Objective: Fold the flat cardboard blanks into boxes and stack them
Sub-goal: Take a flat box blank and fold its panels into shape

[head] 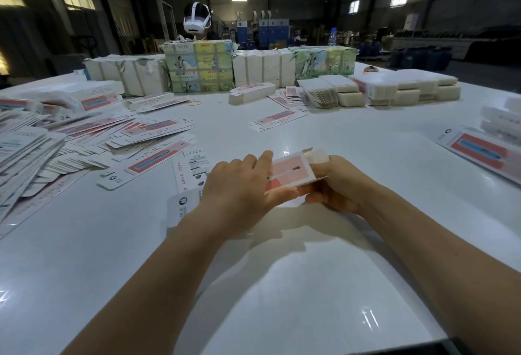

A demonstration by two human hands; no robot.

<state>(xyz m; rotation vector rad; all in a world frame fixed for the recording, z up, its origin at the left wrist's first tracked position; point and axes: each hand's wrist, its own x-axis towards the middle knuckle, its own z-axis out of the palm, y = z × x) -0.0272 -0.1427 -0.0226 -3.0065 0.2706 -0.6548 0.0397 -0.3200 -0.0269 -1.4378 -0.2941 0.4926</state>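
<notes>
A pink and white cardboard box [293,171] is held just above the white table [282,284], partly folded, with a white end flap sticking up at its far right end. My left hand [239,188] grips its left end, fingers over the top and thumb along the near side. Curled round the right end from below and behind is my right hand [335,185]. A flat blank [186,185] lies on the table under my left hand. A big loose heap of flat blanks [56,146] covers the left of the table.
Bundled packs of blanks [197,67] line the far edge, with a headset [196,20] perched on them. Stacks of white blanks [394,89] sit at the far right. Single flat blanks lie mid-table [279,119] and at the right edge [485,151], next to folded boxes [504,120].
</notes>
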